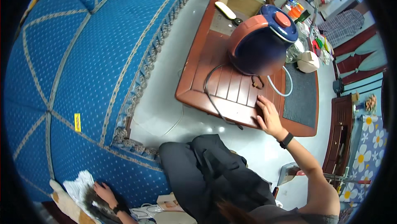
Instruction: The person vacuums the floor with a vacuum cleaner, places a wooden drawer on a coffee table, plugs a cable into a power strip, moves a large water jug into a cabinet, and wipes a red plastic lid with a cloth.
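Observation:
My right hand (269, 117) rests on the near edge of a wooden tea table (198, 84), fingers spread and holding nothing; a black watch is on its wrist. A large navy, jug-like container (260, 44) with a coral handle and lid knob stands on the slats beyond it. Between them lie a dark bracelet (257, 83) and a looped white tube (290, 84). A black cable (214, 101) hangs over the table's front edge. At lower left my left hand (107, 194) lies on grey fur (94, 200), apparently an animal, beside crumpled white cloth (79, 182).
A blue dotted sofa (86, 69) with fringed trim fills the left and bears a yellow label (77, 122). Bottles and packets (293, 10) crowd the table's far side. A dark mat (299, 97) covers its right end. A box (169, 201) sits near my legs.

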A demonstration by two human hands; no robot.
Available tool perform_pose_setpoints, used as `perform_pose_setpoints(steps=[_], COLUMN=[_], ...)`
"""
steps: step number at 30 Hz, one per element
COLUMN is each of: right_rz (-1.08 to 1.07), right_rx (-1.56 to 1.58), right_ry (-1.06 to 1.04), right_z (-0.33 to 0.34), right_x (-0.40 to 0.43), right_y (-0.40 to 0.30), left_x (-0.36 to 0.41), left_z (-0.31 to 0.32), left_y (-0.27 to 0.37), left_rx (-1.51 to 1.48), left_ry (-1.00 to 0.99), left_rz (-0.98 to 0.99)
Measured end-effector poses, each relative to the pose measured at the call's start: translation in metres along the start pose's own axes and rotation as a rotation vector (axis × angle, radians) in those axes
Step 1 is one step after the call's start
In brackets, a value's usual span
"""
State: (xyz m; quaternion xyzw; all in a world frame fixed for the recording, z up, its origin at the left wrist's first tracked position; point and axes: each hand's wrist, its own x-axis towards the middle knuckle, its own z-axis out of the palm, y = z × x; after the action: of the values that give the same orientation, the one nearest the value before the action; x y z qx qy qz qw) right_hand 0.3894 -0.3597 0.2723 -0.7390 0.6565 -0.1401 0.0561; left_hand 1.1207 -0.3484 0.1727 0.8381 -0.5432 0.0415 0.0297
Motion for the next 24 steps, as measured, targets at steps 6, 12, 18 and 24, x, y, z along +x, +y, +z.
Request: perform_pose_setpoints(steps=[6,12,18,24], right_rz=[0.065,0.158,0.174,0.199], right_rx=[0.125,0.194,0.191,0.138], right_ry=[-0.009,-0.061,-0.129,-0.235], right_z=[-0.003,-0.010,-0.010,-0.010], right_x=[0.007,0.018,0.018,0.017], right_y=[0.003,0.004,0.008,0.013], left_x=[-0.001,0.020,0.030,-0.007], left_z=[-0.096,-0.189,-0.246,-0.233], left_y=[0.228,0.513,0.664,0.656], left_rx=[-0.625,-1.265,-1.302,-1.373], left_ry=[-0.046,-0.317,-0.706,-0.686], left_rz=[0.210,0.550,0.521,0.280])
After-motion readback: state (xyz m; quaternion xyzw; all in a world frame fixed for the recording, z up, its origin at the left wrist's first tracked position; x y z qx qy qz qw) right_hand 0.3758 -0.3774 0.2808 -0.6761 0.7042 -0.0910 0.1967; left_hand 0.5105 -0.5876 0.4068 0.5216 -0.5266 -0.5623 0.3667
